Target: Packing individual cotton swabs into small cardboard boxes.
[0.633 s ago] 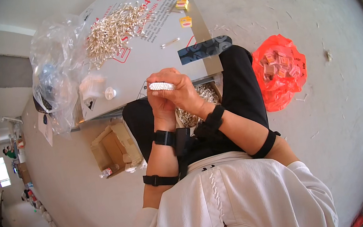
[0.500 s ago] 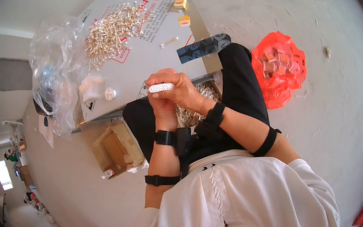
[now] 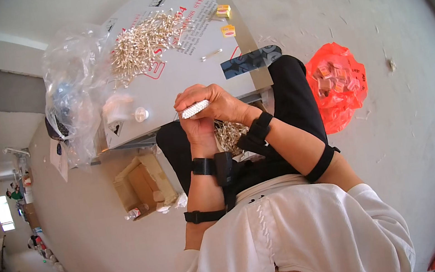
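Observation:
A tight bundle of cotton swabs (image 3: pixel 195 109) is clasped between my two hands above my lap, its white tips facing up in a packed block. My right hand (image 3: pixel 222 103) wraps over the bundle from the right, fingers closed round it. Just under it, my left hand (image 3: pixel 200 130) is closed against the same bundle, most of its fingers hidden. Below my wrists, a box of loose cotton swabs (image 3: pixel 231 134) shows between my legs. On the table (image 3: pixel 166 96) ahead lies a big heap of cotton swabs (image 3: pixel 144 42), with a few lying apart (image 3: pixel 211 55).
Two small yellow boxes (image 3: pixel 228 31) sit near the table's right edge. Clear plastic bags (image 3: pixel 73 95) and a small white round container (image 3: pixel 141 114) are at its left. An open cardboard box (image 3: pixel 143 183) stands on the floor, and a red plastic bag (image 3: pixel 355 98) holds several small packs.
The bundle has tilted, its right end now higher, as my hands turn it. The whole view has shifted slightly, so the table and floor objects appear a little lower and farther right.

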`<state>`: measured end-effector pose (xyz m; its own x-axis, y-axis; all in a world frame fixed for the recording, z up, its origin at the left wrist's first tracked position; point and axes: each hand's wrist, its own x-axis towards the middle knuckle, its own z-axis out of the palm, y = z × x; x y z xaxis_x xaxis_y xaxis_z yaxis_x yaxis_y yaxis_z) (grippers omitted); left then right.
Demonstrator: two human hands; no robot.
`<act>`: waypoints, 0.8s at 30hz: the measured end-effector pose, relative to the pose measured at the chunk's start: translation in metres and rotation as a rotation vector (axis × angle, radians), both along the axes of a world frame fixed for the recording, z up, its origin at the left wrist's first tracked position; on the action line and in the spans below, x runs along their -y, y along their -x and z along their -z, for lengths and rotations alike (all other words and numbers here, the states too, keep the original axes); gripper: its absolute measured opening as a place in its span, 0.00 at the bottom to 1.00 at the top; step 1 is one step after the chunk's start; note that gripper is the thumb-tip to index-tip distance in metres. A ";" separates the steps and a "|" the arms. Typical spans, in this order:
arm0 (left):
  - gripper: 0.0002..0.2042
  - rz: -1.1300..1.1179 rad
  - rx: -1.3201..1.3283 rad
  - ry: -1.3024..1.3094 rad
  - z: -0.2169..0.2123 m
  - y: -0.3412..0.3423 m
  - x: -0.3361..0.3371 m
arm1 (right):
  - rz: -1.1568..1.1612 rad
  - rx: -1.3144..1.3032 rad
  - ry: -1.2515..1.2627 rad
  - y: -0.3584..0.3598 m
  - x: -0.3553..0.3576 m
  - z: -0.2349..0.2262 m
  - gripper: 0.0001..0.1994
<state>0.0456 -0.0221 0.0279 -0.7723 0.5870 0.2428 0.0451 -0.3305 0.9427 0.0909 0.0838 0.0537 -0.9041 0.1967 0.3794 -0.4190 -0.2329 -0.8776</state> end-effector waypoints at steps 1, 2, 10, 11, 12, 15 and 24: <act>0.17 -0.003 -0.006 -0.006 -0.002 0.001 0.002 | -0.009 -0.020 -0.026 0.002 0.003 -0.001 0.16; 0.15 -0.016 0.071 -0.068 -0.003 0.003 0.003 | -0.012 -0.026 -0.032 0.004 0.005 -0.003 0.16; 0.14 -0.119 0.102 -0.205 -0.008 0.005 0.013 | -0.042 -0.045 -0.083 0.007 0.023 -0.021 0.17; 0.14 -0.142 0.010 -0.160 -0.009 0.003 0.015 | -0.043 -0.050 -0.094 0.007 0.025 -0.023 0.17; 0.13 -0.162 -0.082 -0.115 -0.012 0.002 0.015 | -0.047 -0.035 -0.101 0.007 0.025 -0.025 0.18; 0.11 -0.170 -0.266 -0.052 -0.021 0.000 0.017 | -0.044 -0.023 -0.113 0.006 0.027 -0.029 0.18; 0.12 -0.160 -0.225 -0.061 -0.026 -0.005 0.014 | -0.031 -0.002 -0.102 0.004 0.025 -0.029 0.18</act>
